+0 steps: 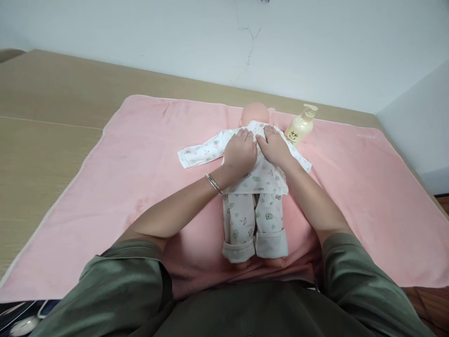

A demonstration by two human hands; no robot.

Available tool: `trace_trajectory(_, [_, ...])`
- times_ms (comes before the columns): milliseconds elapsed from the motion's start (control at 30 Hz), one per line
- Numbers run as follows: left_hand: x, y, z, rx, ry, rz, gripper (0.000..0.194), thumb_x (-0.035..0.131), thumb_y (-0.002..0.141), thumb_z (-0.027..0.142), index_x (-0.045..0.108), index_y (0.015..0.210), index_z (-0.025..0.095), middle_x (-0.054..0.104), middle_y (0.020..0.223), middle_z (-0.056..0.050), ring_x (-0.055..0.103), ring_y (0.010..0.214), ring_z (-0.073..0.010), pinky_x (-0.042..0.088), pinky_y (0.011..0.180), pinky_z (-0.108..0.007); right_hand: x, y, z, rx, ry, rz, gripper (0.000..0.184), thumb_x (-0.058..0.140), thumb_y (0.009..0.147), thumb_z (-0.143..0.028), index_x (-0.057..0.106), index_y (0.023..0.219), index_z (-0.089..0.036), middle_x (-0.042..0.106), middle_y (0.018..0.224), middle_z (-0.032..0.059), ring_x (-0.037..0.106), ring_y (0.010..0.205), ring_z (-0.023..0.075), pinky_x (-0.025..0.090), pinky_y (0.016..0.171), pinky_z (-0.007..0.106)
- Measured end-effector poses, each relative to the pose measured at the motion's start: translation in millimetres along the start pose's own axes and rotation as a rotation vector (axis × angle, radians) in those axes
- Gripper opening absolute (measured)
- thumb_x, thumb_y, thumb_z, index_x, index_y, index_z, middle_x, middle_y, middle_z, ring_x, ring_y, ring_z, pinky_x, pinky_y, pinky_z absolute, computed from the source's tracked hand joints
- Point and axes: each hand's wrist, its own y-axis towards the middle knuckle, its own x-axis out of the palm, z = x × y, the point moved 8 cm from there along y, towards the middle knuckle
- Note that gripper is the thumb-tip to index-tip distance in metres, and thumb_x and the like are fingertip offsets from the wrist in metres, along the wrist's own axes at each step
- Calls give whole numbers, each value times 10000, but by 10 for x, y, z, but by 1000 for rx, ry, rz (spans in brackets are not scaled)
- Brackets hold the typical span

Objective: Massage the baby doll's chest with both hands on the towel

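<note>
A baby doll [255,114] lies on a pink blanket, its bare head toward the wall and its feet toward me. It wears a white printed top [257,182] with long sleeves spread to the sides, and matching trousers [242,220] with turned-up cuffs. My left hand [240,152] rests on the upper left of the top, palm down, fingers stretched forward. On the upper right of the top lies my right hand [275,144], also palm down, with its thumb apart from the fingers. Neither hand grips anything visible. The doll's face is not in view.
A cream pump bottle [300,126] stands beside the doll's right-hand sleeve. The pink blanket [140,154] covers much of the wooden table [45,98]. A white wall [175,37] rises behind the table. Dark items [24,318] show below the blanket at lower left.
</note>
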Motion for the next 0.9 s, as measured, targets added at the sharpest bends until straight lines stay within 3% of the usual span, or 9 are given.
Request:
trace_trajectory(200, [-16, 205, -253, -101, 2, -99, 399, 372, 945, 280, 664, 1165, 121, 664, 1312, -156, 578, 1282, -306, 456, 1112, -479, -63, -239, -244, -51, -155, 60, 507, 322, 992, -289, 541, 1303, 47, 595, 1359, 275, 515, 1337, 363, 382, 1139, 482])
trace_trajectory(367, [-38, 102, -93, -27, 164, -49, 477, 333, 955, 243, 621, 1180, -64, 624, 1307, -287, 534, 1317, -367, 385, 1147, -491, -42, -180, -189, -56, -103, 21, 488, 318, 992, -280, 538, 1315, 12, 570, 1406, 244, 482, 1374, 331, 367, 1159, 465])
trace_trajectory(500, [-47, -39, 83, 39, 166, -8, 446, 363, 940, 224, 632, 1160, -54, 631, 1291, -298, 554, 1293, -380, 385, 1136, -516, 5, -41, -40, -11, -61, 10, 553, 307, 1006, -333, 450, 1410, 16, 465, 1507, 239, 400, 1443, 324, 295, 1210, 476])
trace_trajectory(667, [-6, 90, -120, -21, 76, -22, 474, 374, 937, 284, 597, 1224, -21, 600, 1353, -270, 540, 1313, -353, 401, 1137, -499, -98, -211, -186, -2, -220, 41, 497, 282, 1007, -292, 608, 1196, 32, 623, 1296, 284, 553, 1289, 353, 418, 1098, 470])
trace_trajectory(800, [42, 185, -242, -55, 35, -77, 509, 373, 950, 334, 566, 1282, 0, 559, 1419, -239, 493, 1366, -339, 374, 1173, -477, -153, -331, -247, 34, -269, -11, 462, 292, 997, -307, 660, 1080, -40, 691, 1111, 237, 669, 1040, 344, 533, 884, 443])
trace_trajectory(900, [8, 149, -183, -67, 64, -77, 504, 366, 958, 317, 587, 1232, -44, 568, 1383, -282, 498, 1354, -365, 372, 1167, -486, -131, -279, -226, -4, -260, -1, 486, 258, 1004, -292, 667, 1056, -36, 690, 1107, 237, 655, 1079, 346, 519, 925, 448])
